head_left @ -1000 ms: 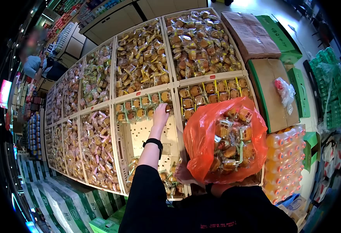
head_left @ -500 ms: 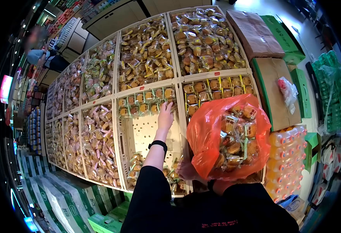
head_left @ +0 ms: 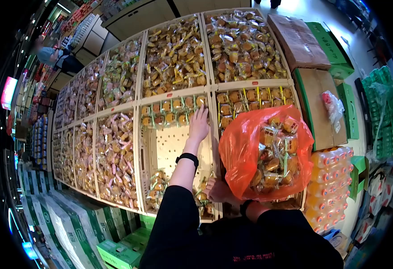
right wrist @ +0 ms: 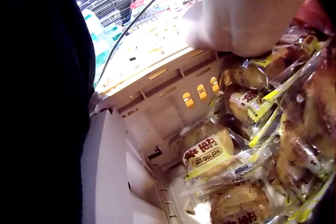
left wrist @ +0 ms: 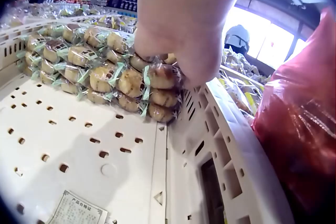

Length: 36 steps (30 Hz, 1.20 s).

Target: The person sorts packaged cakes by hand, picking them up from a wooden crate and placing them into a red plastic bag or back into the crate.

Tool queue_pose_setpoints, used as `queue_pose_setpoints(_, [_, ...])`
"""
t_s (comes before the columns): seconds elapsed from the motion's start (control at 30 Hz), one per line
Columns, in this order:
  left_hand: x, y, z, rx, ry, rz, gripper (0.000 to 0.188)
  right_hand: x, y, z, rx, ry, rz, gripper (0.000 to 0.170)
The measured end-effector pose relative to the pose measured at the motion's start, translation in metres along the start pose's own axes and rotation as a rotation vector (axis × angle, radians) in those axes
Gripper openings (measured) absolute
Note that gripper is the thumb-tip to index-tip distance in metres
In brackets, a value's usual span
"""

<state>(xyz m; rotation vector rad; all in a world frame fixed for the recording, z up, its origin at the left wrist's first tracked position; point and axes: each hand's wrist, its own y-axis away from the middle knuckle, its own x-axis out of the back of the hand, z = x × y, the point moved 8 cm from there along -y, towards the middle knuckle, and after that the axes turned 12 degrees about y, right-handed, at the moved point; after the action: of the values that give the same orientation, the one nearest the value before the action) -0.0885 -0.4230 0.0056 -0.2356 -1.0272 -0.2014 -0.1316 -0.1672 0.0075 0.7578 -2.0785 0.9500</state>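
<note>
My left hand (head_left: 198, 126) reaches into a mostly bare cream plastic crate (head_left: 169, 148), fingers extended over the far right corner of its packaged cakes (head_left: 167, 107). In the left wrist view, these cakes (left wrist: 131, 79) stand stacked in rows, in clear wrappers with green edges, and the hand overlaps the corner stack. My right hand (head_left: 221, 192) rests at the divider on the crate's near right, beside a red plastic bag (head_left: 232, 152) filled with wrapped cakes. In the right wrist view, yellow-labelled cakes (right wrist: 210, 153) lie below this hand, its fingertips partly hidden.
More loose wrapped cakes (head_left: 158, 186) lie at the crate's near end. Crates of packaged pastries (head_left: 174, 58) extend behind and leftward. Cardboard boxes (head_left: 317, 107) and orange drink bottles (head_left: 328, 188) stand on the right. Another person (head_left: 57, 58) is at the far left.
My left hand has moved slightly forward and right along the cake rows, its fingers now straighter. The right hand has stayed near the divider by the bag. The head view has shifted slightly.
</note>
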Motion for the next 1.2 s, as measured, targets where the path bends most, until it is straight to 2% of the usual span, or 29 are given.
queue_pose_setpoints(0.03, [0.005,0.008,0.001,-0.009,-0.032,0.026,0.054,-0.009,0.005,-0.001,-0.016,0.02,-0.05,0.011])
queue_pose_setpoints(0.13, [0.03,0.054,0.007,0.096,0.211,0.11,0.044,0.008,0.003,-0.004,-0.041,0.08,-0.054,0.011])
queue_pose_setpoints(0.17, [0.033,0.078,0.006,0.129,0.274,0.123,0.043,-0.003,0.008,-0.002,-0.056,0.074,-0.032,0.011])
queue_pose_setpoints(0.23, [0.033,0.129,-0.002,0.198,0.339,0.107,0.041,-0.028,0.017,0.007,-0.079,-0.053,0.157,0.012])
queue_pose_setpoints(0.3, [0.027,0.194,-0.007,0.292,0.385,0.068,0.038,0.008,0.003,-0.003,-0.063,-0.027,0.099,0.011])
queue_pose_setpoints(0.37, [0.033,0.253,0.001,0.363,0.331,0.045,0.035,0.022,0.001,-0.009,-0.011,0.022,0.237,0.009])
queue_pose_setpoints(0.43, [0.036,0.303,0.004,0.342,0.296,0.086,0.031,0.016,-0.001,-0.008,-0.031,0.052,-0.009,0.008])
queue_pose_setpoints(0.5, [0.038,0.341,0.009,0.485,0.37,0.072,0.027,0.011,0.0,-0.008,0.009,0.051,-0.045,0.009])
queue_pose_setpoints(0.53, [0.041,0.353,0.02,0.492,0.395,0.082,0.025,0.008,0.001,-0.006,0.024,0.016,-0.069,0.011])
queue_pose_setpoints(0.6, [0.038,0.37,0.034,0.486,0.364,0.121,0.024,0.006,0.004,-0.003,-0.018,-0.06,-0.08,0.012])
queue_pose_setpoints(0.63, [0.041,0.37,0.048,0.628,0.39,0.059,0.029,0.006,0.004,-0.003,-0.012,-0.067,-0.122,0.012])
queue_pose_setpoints(0.73, [0.028,0.373,0.067,0.591,0.103,-0.002,0.038,0.007,0.005,-0.005,-0.002,-0.039,-0.114,0.013])
queue_pose_setpoints(0.77, [0.022,0.374,0.067,0.608,0.109,0.009,0.042,0.008,0.004,-0.008,0.002,-0.034,-0.111,0.013])
queue_pose_setpoints(0.83, [0.015,0.372,0.073,0.6,-0.029,-0.013,0.045,0.003,0.007,-0.007,-0.072,-0.061,-0.189,0.012])
queue_pose_setpoints(0.93, [0.005,0.367,0.076,0.478,-0.165,-0.043,0.039,-0.001,0.012,-0.016,-0.1,-0.061,-0.239,0.014])
queue_pose_setpoints(0.97, [0.006,0.366,0.075,0.47,-0.162,-0.04,0.039,-0.001,0.012,-0.018,-0.119,-0.077,-0.273,0.014])
queue_pose_setpoints(1.0, [0.006,0.367,0.073,0.468,-0.147,-0.066,0.038,-0.007,0.017,-0.018,-0.11,-0.038,-0.424,0.013])
queue_pose_setpoints(1.1, [0.014,0.369,0.068,0.421,-0.108,-0.068,0.035,-0.004,0.019,-0.022,-0.163,-0.144,-0.448,0.014])
queue_pose_setpoints(1.17, [0.028,0.372,0.072,0.393,0.072,0.047,0.032,-0.005,0.019,-0.02,-0.208,-0.202,-0.452,0.016])
queue_pose_setpoints(1.2, [0.038,0.374,0.08,0.313,0.061,0.147,0.03,-0.006,0.021,-0.016,-0.265,-0.295,-0.466,0.016])
